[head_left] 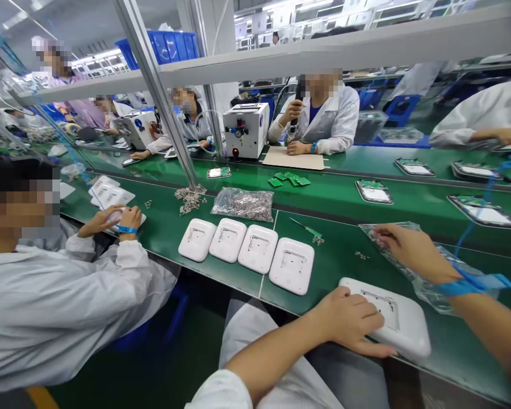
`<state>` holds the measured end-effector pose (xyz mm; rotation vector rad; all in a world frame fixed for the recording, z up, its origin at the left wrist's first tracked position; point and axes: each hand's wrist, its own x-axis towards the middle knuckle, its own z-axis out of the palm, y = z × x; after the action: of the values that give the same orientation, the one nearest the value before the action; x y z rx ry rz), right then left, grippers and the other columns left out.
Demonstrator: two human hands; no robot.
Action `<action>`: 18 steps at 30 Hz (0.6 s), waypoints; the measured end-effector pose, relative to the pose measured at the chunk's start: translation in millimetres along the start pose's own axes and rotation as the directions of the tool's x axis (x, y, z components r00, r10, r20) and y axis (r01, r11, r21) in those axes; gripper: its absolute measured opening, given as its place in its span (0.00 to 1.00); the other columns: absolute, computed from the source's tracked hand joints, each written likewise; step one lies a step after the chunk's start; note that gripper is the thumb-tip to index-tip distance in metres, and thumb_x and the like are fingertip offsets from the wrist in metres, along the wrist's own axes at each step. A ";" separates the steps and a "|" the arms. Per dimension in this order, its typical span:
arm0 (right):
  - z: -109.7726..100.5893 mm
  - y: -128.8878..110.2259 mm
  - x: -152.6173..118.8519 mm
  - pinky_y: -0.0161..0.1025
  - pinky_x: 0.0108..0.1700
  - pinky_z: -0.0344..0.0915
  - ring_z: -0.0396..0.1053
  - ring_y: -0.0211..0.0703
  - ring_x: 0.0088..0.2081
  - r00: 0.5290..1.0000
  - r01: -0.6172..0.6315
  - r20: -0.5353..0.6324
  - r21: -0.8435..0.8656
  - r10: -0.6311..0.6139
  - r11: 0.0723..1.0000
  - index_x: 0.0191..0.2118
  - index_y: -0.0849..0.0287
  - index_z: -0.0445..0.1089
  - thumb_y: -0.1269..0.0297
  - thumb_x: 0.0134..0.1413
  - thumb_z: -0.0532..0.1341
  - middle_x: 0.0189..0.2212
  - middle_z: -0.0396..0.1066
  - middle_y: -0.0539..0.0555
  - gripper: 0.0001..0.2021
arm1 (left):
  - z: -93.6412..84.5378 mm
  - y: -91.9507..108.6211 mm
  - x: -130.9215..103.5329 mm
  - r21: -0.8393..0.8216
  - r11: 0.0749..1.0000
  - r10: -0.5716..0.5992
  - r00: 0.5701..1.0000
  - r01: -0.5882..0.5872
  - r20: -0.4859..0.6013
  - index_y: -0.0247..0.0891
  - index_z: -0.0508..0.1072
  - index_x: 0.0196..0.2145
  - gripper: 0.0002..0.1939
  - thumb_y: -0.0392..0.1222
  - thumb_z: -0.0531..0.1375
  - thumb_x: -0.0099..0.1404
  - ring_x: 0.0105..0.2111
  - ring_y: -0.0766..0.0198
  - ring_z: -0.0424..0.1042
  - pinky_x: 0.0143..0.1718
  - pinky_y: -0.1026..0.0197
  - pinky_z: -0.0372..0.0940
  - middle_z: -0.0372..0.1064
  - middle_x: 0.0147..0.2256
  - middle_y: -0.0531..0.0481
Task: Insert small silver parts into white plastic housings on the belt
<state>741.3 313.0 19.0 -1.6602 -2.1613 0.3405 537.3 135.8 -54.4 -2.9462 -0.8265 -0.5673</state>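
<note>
My left hand (353, 321) grips the near left side of a white plastic housing (413, 324), fingers over its top and thumb along the near edge. The housing lies on the green bench with its rectangular recess facing up. Beyond it my right hand (409, 250), with a blue wrist strap (472, 285), is over a clear plastic bag (430, 292). Its fingers are pinched together at the bag's left end; what is between them I cannot make out. Left of my hands, several similar white housings (292, 266) stand in a row.
A green-handled tweezer-like tool (309, 229) and small metal parts (361, 255) lie on the bench. A bag of small parts (249, 203) and a loose pile (189, 199) are farther left. A co-worker's hands (130, 218) work at the left. Device boards (373, 192) sit beyond.
</note>
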 end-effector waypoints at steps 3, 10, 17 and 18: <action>1.2 0.7 -33.8 0.51 0.45 0.70 0.78 0.58 0.41 0.990 0.133 0.041 0.062 -0.136 0.989 0.47 0.49 0.74 0.61 0.55 0.58 0.39 0.80 0.57 0.15 | 2.8 -0.6 0.3 -0.003 1.000 -0.027 1.000 0.027 -0.016 0.39 0.79 0.43 0.33 0.65 0.43 0.73 0.45 0.56 0.71 0.42 0.50 0.61 0.74 0.46 0.39; 20.6 2.3 -119.3 0.49 0.39 0.72 0.76 0.54 0.39 0.926 0.375 0.080 -0.064 -0.370 0.925 0.42 0.49 0.78 0.56 0.63 0.54 0.40 0.78 0.56 0.15 | 13.6 -6.0 1.5 0.000 1.000 -0.011 0.996 0.011 -0.087 0.35 0.77 0.45 0.34 0.67 0.46 0.72 0.45 0.54 0.72 0.40 0.50 0.58 0.74 0.45 0.38; -3.0 -28.9 -149.2 0.47 0.45 0.70 0.72 0.53 0.42 0.951 0.310 0.083 -0.201 -0.299 0.929 0.36 0.58 0.79 0.70 0.62 0.53 0.39 0.75 0.61 0.16 | 2.2 -2.0 3.9 -0.070 0.997 -0.048 0.997 0.043 -0.061 0.34 0.74 0.46 0.29 0.62 0.47 0.74 0.49 0.51 0.71 0.45 0.49 0.56 0.74 0.47 0.37; -4.5 -30.9 -148.1 0.48 0.46 0.70 0.72 0.53 0.42 0.957 0.289 0.075 -0.208 -0.279 0.934 0.36 0.58 0.79 0.70 0.62 0.54 0.39 0.75 0.62 0.15 | 1.5 -3.1 4.4 -0.078 0.995 -0.059 0.996 0.054 -0.070 0.34 0.73 0.48 0.27 0.60 0.47 0.75 0.49 0.51 0.70 0.47 0.48 0.56 0.74 0.48 0.37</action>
<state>749.1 162.0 12.5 -1.4248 -2.5063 0.0584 539.7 140.8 -54.5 -2.9579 -0.9029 -0.7207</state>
